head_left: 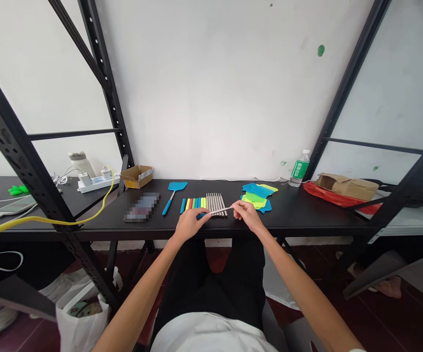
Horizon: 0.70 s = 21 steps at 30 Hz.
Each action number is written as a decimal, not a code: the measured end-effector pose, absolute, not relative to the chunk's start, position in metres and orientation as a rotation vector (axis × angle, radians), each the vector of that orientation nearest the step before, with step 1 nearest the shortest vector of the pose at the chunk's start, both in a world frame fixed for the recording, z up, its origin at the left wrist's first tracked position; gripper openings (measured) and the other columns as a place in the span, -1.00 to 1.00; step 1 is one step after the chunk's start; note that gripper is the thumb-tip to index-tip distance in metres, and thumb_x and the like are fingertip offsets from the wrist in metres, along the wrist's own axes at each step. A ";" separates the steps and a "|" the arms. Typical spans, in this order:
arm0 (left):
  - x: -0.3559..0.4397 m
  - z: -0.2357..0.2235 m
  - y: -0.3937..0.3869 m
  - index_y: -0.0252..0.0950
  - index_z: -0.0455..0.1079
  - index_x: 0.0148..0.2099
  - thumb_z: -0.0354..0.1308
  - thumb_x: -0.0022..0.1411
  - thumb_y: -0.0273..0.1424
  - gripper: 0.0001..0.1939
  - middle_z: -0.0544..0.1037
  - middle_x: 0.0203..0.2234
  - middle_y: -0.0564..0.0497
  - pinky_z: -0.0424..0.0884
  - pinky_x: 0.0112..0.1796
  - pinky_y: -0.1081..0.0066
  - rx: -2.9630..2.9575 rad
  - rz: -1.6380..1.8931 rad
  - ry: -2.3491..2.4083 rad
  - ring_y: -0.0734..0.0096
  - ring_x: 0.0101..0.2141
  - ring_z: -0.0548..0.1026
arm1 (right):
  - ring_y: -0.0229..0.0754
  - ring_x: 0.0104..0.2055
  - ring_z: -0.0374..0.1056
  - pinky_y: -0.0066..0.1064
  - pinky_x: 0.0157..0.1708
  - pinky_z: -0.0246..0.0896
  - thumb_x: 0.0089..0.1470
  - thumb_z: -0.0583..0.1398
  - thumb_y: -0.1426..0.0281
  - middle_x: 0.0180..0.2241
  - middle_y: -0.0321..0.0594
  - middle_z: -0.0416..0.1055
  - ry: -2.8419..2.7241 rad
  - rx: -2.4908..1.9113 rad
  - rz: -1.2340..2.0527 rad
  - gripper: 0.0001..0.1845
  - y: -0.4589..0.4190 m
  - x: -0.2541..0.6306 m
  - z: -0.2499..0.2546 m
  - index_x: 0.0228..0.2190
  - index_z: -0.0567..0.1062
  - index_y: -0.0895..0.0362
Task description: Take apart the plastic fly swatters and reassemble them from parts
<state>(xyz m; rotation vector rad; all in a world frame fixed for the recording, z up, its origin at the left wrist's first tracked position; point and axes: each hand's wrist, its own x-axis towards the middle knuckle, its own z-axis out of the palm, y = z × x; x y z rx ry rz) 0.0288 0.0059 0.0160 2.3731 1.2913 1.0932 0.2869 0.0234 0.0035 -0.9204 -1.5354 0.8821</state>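
Observation:
My left hand [191, 223] is closed at the near edge of the desk, with a blue handle [201, 215] showing at its fingertips. A thin metal rod [221, 210] spans from there to my right hand [246, 214], whose fingers pinch its other end. Whether the rod sits inside the handle I cannot tell. Behind my left hand lies a row of coloured handles [193, 203]; several metal rods [215, 201] lie side by side next to them. Blue and yellow-green fly swatter heads [256, 196] are piled beyond my right hand. A blue fly swatter [174, 192] lies to the left.
A blurred phone-like slab [142, 207] and a small cardboard box [137, 176] are on the desk's left. A water bottle [300, 168] stands back right, near a red bag [338, 198]. Black shelf posts [104, 73] flank the desk. A yellow cable [97, 215] crosses the left post.

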 end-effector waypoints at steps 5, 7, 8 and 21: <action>0.029 0.016 0.006 -0.12 0.56 -0.13 0.00 0.34 -0.03 -0.61 0.65 -0.22 0.05 0.33 -0.34 0.41 2.384 1.074 1.303 0.25 -0.29 0.56 | -0.26 -0.55 0.25 -0.44 -0.58 0.09 0.10 0.22 0.11 -0.59 -0.30 0.37 -1.539 -0.913 0.886 -0.69 0.023 0.287 0.003 -0.44 0.50 0.10; 0.028 0.016 0.006 -0.12 0.56 -0.14 0.00 0.35 -0.03 -0.61 0.65 -0.23 0.06 0.31 -0.36 0.42 2.384 1.068 1.301 0.27 -0.31 0.55 | -0.26 -0.55 0.25 -0.44 -0.57 0.09 0.10 0.22 0.11 -0.59 -0.30 0.37 -1.542 -0.911 0.885 -0.69 0.023 0.287 0.003 -0.44 0.50 0.10; 0.028 0.016 0.006 -0.12 0.56 -0.14 0.00 0.35 -0.04 -0.61 0.65 -0.24 0.07 0.30 -0.37 0.42 2.384 1.068 1.301 0.27 -0.31 0.55 | -0.26 -0.55 0.25 -0.44 -0.57 0.09 0.10 0.22 0.11 -0.59 -0.30 0.37 -1.543 -0.911 0.883 -0.69 0.023 0.286 0.003 -0.44 0.50 0.10; 0.029 0.017 0.006 -0.17 0.55 -0.13 -0.03 0.36 -0.04 -0.59 0.64 -0.30 0.02 0.24 -0.44 0.44 2.411 1.048 1.301 0.32 -0.40 0.51 | -0.27 -0.55 0.24 -0.45 -0.57 0.09 0.12 0.22 0.15 -0.59 -0.31 0.37 -1.545 -0.920 0.888 -0.72 0.022 0.286 0.004 -0.44 0.50 0.11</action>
